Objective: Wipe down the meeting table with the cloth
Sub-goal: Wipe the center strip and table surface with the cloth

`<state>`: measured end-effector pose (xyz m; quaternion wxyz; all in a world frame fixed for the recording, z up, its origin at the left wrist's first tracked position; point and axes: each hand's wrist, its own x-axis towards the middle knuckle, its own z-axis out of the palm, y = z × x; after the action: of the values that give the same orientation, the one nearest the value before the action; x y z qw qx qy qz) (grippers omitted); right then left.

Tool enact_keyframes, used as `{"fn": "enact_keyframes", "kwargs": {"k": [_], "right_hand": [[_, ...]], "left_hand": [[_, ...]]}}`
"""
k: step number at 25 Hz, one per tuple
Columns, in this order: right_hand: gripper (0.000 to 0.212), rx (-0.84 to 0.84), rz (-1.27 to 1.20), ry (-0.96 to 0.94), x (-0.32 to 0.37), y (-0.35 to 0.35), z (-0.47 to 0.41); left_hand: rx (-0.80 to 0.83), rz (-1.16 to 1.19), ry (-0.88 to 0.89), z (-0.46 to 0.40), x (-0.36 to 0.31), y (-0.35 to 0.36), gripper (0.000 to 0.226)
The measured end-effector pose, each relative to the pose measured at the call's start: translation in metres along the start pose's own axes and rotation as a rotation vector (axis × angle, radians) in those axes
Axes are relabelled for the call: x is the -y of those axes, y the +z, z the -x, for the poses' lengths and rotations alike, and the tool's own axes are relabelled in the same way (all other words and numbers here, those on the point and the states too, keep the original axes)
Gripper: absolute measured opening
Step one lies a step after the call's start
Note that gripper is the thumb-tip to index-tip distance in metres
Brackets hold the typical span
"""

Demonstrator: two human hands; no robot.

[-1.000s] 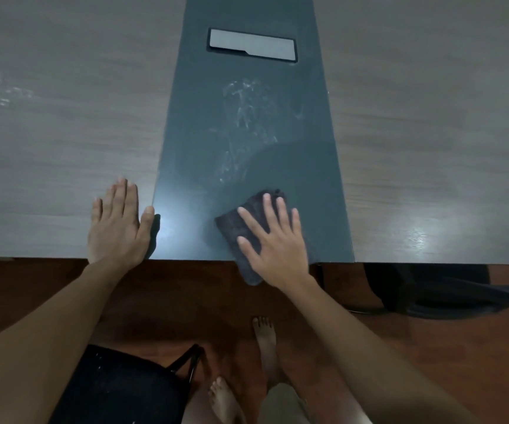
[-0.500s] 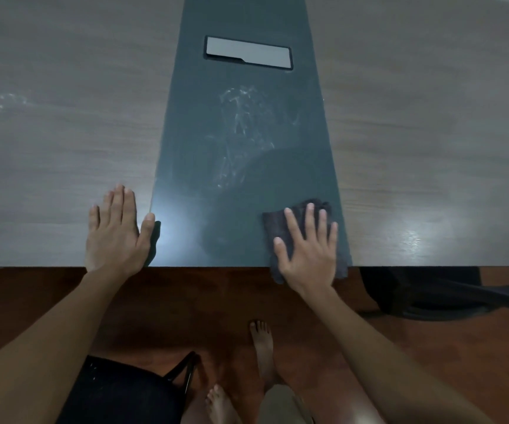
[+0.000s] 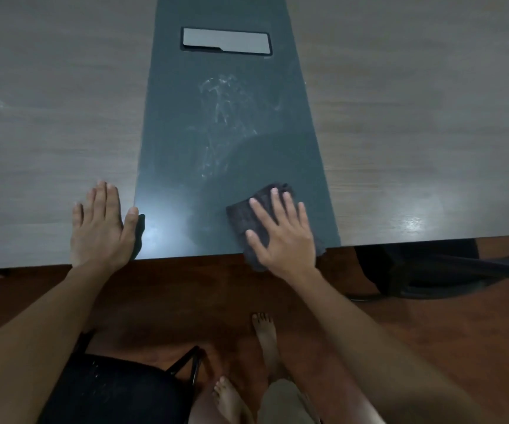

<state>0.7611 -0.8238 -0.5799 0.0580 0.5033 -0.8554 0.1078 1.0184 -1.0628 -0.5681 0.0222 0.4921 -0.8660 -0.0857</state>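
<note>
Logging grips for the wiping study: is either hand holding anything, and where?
Nothing is gripped. The right hand presses flat on the middle of the cloth; the left hand rests flat on the table.

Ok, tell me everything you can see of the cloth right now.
The cloth is a dark grey, soft-looking fabric, bunched or folded into a rough pad. It lies flat on the dark centre strip of the table, at the near edge, with its lower part hanging over that edge. The right hand presses on it with fingers spread and straight, covering most of it. Nothing else touches it.
</note>
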Motion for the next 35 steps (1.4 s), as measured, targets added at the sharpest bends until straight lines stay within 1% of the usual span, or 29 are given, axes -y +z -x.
{"fn": "enact_keyframes", "kwargs": {"k": [2, 4, 6, 9, 12, 15, 23, 25, 29, 35], "right_hand": [[0.064, 0.039, 0.042, 0.045, -0.043, -0.010, 0.011], [0.066, 0.110, 0.066, 0.098, -0.063, -0.016, 0.015], [0.068, 0.145, 0.074, 0.196, -0.054, -0.013, 0.006], [0.070, 0.126, 0.058, 0.315, -0.038, -0.005, -0.029], [0.073, 0.152, 0.052, 0.314, -0.044, 0.000, -0.068], [0.075, 0.139, 0.046, 0.318, -0.054, 0.007, -0.110], [0.078, 0.129, 0.017, 0.337, -0.086, 0.030, -0.247], [0.078, 0.148, 0.025, 0.343, -0.093, 0.035, -0.278], [0.070, 0.216, 0.033, 0.355, -0.108, 0.045, -0.347], [0.069, 0.247, 0.022, 0.357, -0.120, 0.056, -0.421]], "left_hand": [[0.015, -0.003, 0.009, 0.001, 0.001, 0.001, 0.081], [0.026, -0.002, 0.007, 0.003, 0.000, 0.002, 0.082], [0.034, 0.005, -0.010, 0.005, 0.000, 0.001, 0.084], [0.035, 0.007, -0.007, -0.004, -0.003, -0.001, 0.085], [0.037, 0.017, 0.002, -0.026, -0.007, -0.001, 0.084], [0.029, 0.019, 0.015, -0.060, -0.015, 0.001, 0.081], [0.011, 0.018, 0.023, -0.196, -0.032, -0.002, 0.080], [0.018, 0.014, 0.025, -0.224, -0.036, -0.003, 0.081], [0.011, 0.014, -0.005, -0.274, -0.045, -0.004, 0.083], [0.010, 0.001, -0.034, -0.331, -0.053, -0.004, 0.083]]}}
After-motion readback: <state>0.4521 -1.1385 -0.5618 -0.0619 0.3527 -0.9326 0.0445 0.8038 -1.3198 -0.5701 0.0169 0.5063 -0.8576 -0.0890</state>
